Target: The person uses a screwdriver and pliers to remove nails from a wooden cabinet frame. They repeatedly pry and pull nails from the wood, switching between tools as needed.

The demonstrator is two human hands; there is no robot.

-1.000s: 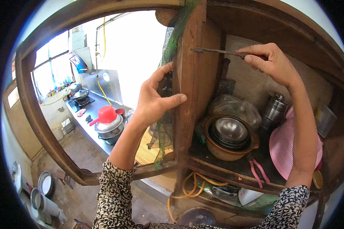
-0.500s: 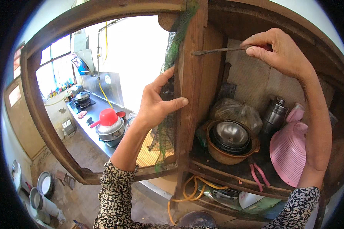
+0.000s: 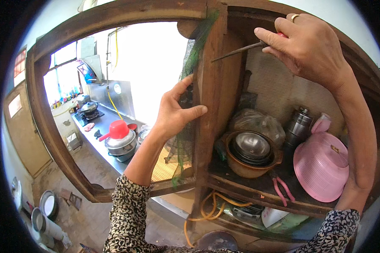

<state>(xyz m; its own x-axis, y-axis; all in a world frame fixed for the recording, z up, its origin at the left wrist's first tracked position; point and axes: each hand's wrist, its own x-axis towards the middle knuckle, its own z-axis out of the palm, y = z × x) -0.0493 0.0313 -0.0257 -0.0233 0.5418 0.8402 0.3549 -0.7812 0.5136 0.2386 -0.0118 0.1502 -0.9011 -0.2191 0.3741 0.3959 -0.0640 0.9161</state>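
- Two hands are up at the woodwork, with the action in the upper middle of the frame.
- Right hand [image 3: 310, 48], upper right: fingers closed around the handle of a thin dark tool [image 3: 238, 52], a flash of red at the grip, shaft slanting down to the left.
- That tip comes right up to the wooden post [image 3: 211, 97], upper middle; touching or just short of it, I cannot tell.
- Left hand [image 3: 173, 111], just left of centre: thumb laid on the post, forefinger stretched up by its edge, other fingers out of sight, so no telling whether it grips.
- Green mesh [image 3: 194, 50] hangs along that edge; the door frame [image 3: 156, 15] sweeps away to the left.
- Lower right, on the shelf: a metal bowl [image 3: 252, 144] inside a brown pot [image 3: 245, 170], pink-handled pliers [image 3: 283, 192] and a pink basket [image 3: 321, 168].
- The step in hand, by my reading: bringing the tip to bear on the post, the left hand bracing.
- Next, I'd judge, calls for a steady right wrist and the tip lined up before any pressure.
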